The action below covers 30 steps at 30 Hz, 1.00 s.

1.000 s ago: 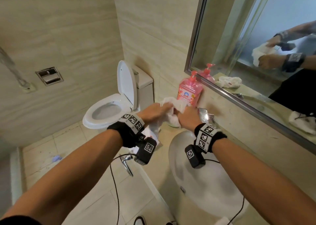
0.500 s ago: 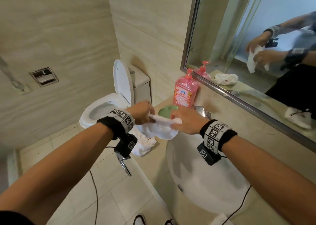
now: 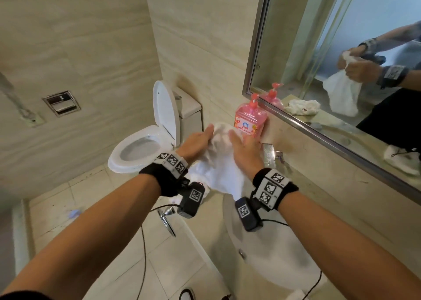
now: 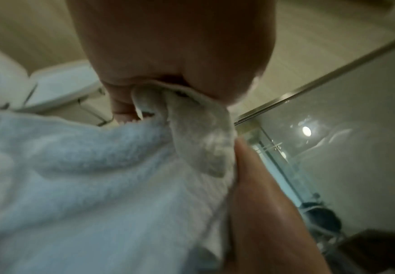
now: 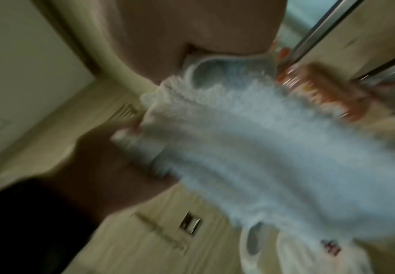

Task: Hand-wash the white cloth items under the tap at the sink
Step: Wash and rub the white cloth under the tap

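Both hands hold one white terry cloth up in the air, in front of the pink soap bottle. My left hand pinches its upper edge between thumb and fingers, shown close in the left wrist view as the cloth hanging from the left hand. My right hand grips the top of the cloth beside it; the right wrist view is blurred, with the cloth hanging below the right hand. The chrome tap stands right of the hands, by the white sink.
A second white cloth with a red mark lies on the beige counter under my left wrist. A third white cloth lies at the sink's near edge. The open toilet is at the left, the mirror on the right wall.
The hands have lifted the cloth and drawn together near the soap bottle. Half a second ago they held it stretched out lower; now it hangs down from both grips.
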### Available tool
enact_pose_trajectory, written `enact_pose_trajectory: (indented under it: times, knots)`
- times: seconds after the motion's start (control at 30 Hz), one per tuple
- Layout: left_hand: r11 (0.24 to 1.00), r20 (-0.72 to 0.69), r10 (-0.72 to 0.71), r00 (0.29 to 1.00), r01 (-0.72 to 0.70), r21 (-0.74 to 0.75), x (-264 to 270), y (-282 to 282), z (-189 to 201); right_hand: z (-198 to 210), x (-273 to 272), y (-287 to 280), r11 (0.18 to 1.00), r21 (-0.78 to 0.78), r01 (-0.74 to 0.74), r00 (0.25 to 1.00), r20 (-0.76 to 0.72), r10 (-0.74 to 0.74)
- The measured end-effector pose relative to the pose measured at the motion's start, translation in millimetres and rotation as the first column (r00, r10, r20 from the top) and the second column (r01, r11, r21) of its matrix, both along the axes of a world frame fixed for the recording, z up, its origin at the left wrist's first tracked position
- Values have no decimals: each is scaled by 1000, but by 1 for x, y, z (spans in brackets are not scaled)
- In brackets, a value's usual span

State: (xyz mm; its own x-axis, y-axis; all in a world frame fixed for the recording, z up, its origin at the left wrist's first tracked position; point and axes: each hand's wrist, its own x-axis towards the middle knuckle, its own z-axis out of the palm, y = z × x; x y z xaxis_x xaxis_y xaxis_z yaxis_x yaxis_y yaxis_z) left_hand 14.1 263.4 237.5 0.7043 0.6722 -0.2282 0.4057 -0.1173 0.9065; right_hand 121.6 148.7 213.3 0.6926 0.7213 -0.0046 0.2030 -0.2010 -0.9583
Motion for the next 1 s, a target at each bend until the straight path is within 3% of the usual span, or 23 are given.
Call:
enact_pose_trajectory:
  times: [0.07,0.2,0.3,0.37,0.47,0.53,0.6,0.67,0.77,0.83,0.9,0.97,1.0]
  knots:
    - [999,6,-28,1000,28,27,11,-11,2,4,-17,10,997,31,-72,997,-4,73]
    - [977,-72,-191,979,197,84,12,-21,1,6,-8,19,998,-1,65,998,-3,-65]
    - [982,-94,-59,994,75,175,13,-17,4,-7,-21,19,1000,12,0,997,80,-1]
    - [985,-98,-103,990,116,131,10,-18,6,-9,-19,19,1000,-18,2,995,102,0]
    - [971,-55,-230,972,225,-80,-1,-22,6,-5,5,16,992,-126,13,997,80,-3]
    - [961,-81,-276,958,273,-50,-7,-15,11,-4,12,10,987,-155,-45,984,165,70]
    - [928,-198,-353,914,370,54,-13,-4,14,1,15,3,979,-165,-117,953,258,157]
    - [910,-254,-390,885,413,41,-23,6,13,8,23,-3,967,-171,-187,939,258,228]
    - [932,-206,-362,909,356,-65,-36,18,9,17,36,-12,926,-273,-262,918,227,326]
    - [929,-161,-369,915,368,-37,-41,24,7,21,45,-17,888,-353,-293,892,234,388]
    - [862,-280,-446,850,492,120,-42,27,4,21,51,-18,845,-403,-351,841,261,474]
    - [758,-494,-423,759,596,266,-41,28,-1,17,57,-17,787,-508,-351,760,336,557]
    - [746,-525,-404,749,602,284,-43,30,-2,16,59,-18,768,-544,-337,734,359,577]
